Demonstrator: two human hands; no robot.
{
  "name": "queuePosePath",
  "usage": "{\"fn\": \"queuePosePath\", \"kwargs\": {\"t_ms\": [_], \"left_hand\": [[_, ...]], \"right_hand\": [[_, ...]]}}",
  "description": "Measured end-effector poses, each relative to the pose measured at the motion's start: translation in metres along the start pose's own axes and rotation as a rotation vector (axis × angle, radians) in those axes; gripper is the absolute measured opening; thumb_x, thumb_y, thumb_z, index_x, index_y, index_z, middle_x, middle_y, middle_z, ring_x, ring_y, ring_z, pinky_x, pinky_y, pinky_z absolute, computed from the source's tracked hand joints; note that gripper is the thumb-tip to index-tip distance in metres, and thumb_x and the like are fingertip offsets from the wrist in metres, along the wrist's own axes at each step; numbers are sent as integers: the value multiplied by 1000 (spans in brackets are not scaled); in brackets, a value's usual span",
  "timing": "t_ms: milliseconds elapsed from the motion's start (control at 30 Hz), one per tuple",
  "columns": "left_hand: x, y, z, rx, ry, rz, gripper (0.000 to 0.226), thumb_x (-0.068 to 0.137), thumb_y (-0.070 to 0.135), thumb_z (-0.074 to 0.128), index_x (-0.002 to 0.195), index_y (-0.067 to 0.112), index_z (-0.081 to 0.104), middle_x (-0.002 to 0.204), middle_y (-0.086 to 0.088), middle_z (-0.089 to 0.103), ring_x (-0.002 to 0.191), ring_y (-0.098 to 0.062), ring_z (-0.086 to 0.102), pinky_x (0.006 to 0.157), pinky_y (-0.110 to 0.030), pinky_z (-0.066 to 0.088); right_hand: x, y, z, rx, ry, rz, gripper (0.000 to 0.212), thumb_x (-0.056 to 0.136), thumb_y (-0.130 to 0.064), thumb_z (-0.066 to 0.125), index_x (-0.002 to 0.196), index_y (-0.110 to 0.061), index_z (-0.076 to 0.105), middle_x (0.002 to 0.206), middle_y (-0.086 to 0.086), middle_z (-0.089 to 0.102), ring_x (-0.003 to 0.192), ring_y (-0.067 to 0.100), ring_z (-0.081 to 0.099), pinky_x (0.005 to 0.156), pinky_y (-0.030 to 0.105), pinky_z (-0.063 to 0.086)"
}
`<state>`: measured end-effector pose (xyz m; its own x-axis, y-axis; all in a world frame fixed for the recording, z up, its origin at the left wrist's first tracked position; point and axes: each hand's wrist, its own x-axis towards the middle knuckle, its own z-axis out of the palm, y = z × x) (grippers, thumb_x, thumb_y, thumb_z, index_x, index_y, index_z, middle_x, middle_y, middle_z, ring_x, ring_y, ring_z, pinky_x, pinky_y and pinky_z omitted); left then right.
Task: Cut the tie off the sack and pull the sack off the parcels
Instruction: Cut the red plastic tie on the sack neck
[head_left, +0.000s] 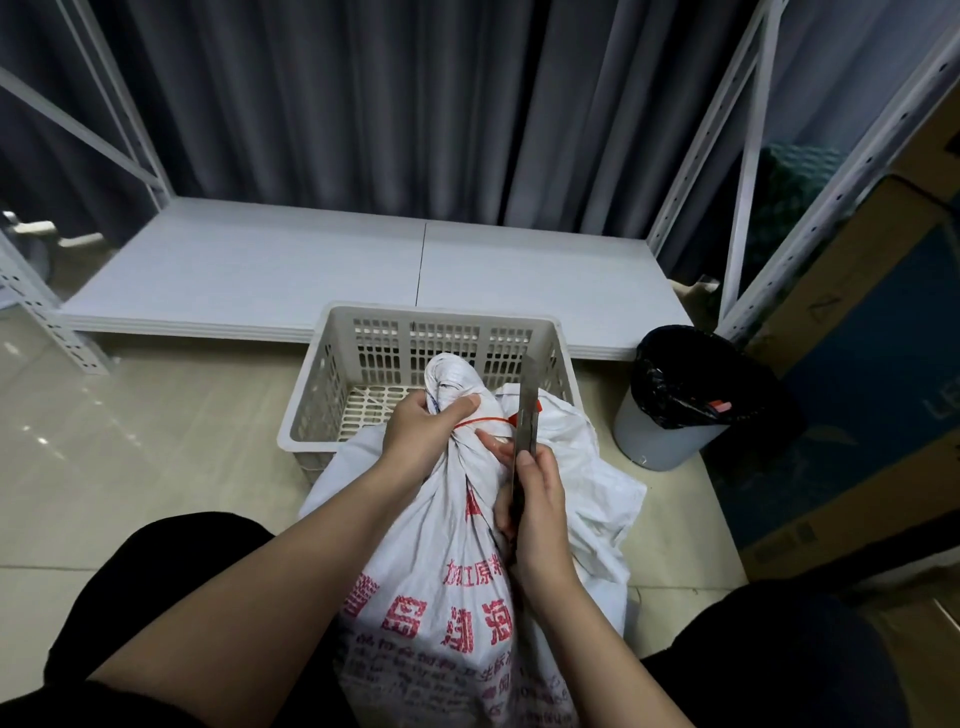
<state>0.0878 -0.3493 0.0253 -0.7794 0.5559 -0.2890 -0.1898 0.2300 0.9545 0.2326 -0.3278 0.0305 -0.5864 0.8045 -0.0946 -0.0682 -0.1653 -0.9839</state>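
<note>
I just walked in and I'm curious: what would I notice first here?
First, the big white sack with red writing, standing on the floor between the person's knees. The left hand grips its bunched neck by the red tie, while the right hand holds a long knife upright beside it. Behind stands a white basket.

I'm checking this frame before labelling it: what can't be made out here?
- Parcels: hidden inside the white sack, head view.
- Whether the red tie is cut: its run is hidden behind the left hand and the sack's folds.
- Knife edge: too thin and dim; the right hand covers the handle.
</note>
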Motion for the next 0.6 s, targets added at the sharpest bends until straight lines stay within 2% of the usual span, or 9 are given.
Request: {"fn": "queuePosePath", "kwargs": {"t_ms": [67,133,267,433,533,600], "left_hand": [[-1,1,1,15,-3,21,44,61,43,77,91,12,70,87,-2,75,83,-19,72,87,-44,56],[0,1,0,19,-8,29,43,61,44,77,91,14,71,88,0,75,84,-18,71,87,-44,56],[1,-1,-2,34,2,43,38,65,43,80,90,17,71,88,2,75,84,-17,71,87,-44,55],[-2,1,-2,24,-13,30,47,59,49,79,93,20,70,90,4,75,86,-17,71,88,-45,56],[-3,2,-1,9,-15,32,46,58,47,79,93,19,71,90,4,75,85,-17,72,88,-45,55],[-3,2,-2,8,-17,33,44,60,45,80,93,19,71,90,3,75,85,-17,72,88,-45,56]], "right_hand": [[-6,-3,-3,24,-6,-3,26,100,-31,41,103,-19,63,45,0,43,37,12,27,38,18,26],[-14,-5,-9,38,-11,33,24,101,-25,43,104,-16,65,46,6,38,37,12,29,39,20,26],[-25,-12,-28,-24,-63,110,27,98,-24,47,88,-5,63,47,13,43,32,16,29,35,20,22],[-29,-21,-39,-70,-105,175,25,100,-13,44,96,6,59,61,6,60,31,9,36,33,17,30],[-30,-20,-41,-149,-139,181,32,99,-13,45,89,15,53,67,21,56,30,12,33,33,18,30],[-32,-19,-42,-165,-151,186,33,99,-13,45,89,18,52,67,23,55,29,12,31,33,18,29]]}}
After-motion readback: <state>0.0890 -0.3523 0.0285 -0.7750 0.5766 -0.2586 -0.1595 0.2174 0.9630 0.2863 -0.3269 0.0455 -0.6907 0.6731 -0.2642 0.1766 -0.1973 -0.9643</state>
